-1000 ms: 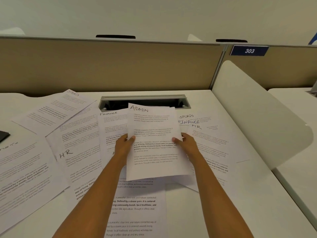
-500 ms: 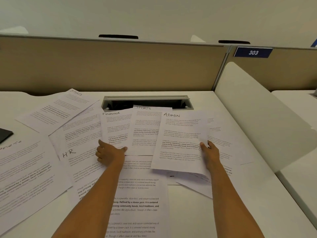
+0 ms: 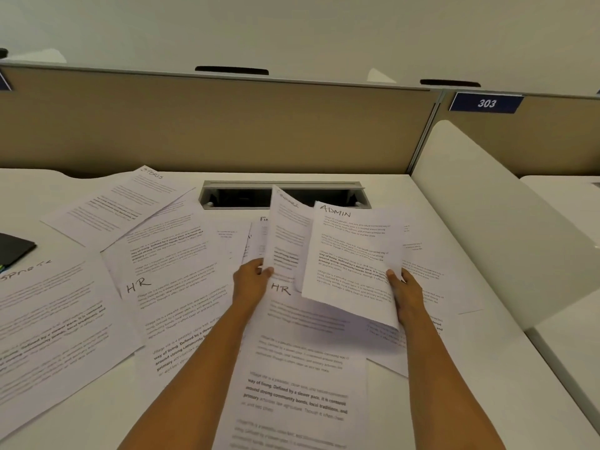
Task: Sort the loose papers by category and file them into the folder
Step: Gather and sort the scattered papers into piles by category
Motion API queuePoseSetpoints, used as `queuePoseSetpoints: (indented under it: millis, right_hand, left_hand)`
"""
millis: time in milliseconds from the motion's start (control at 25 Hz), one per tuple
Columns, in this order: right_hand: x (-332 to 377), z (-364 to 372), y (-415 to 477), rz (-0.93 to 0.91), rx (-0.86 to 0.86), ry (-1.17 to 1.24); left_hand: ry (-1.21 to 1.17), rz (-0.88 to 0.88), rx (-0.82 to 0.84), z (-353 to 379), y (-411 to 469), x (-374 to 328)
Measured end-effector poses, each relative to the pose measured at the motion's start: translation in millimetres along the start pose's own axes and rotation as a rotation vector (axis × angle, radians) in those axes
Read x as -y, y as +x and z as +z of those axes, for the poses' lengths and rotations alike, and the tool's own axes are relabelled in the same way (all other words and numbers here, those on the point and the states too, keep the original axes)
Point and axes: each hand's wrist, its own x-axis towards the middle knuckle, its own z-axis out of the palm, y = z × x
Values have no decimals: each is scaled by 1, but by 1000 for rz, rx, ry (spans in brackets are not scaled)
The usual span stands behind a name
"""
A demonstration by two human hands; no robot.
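left hand (image 3: 251, 282) has lifted a second sheet (image 3: 285, 232) off the desk (image 3: 396, 414), pinching its edge; right hand (image 3: 407, 295) grips the ADMIN sheet (image 3: 352, 264), thumb on top, overlapping it

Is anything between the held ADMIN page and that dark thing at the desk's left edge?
Beside the ADMIN page, only paper: the sheet in the left hand, then the HR page and SPORTS page flat on the desk.
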Motion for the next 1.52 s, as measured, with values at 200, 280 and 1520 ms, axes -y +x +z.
queuePoseSetpoints:
  millis: [200, 280, 1520]
  right_hand:
    - [0, 1, -1, 11, -2, 13]
    - [-2, 2, 0, 13, 0, 1]
    - [2, 50, 2, -66, 94, -82]
  left_hand:
    - [31, -126, -138, 3, 3, 11]
    - [-6, -162, -159, -1, 4, 12]
    - [757, -234, -11, -42, 37, 58]
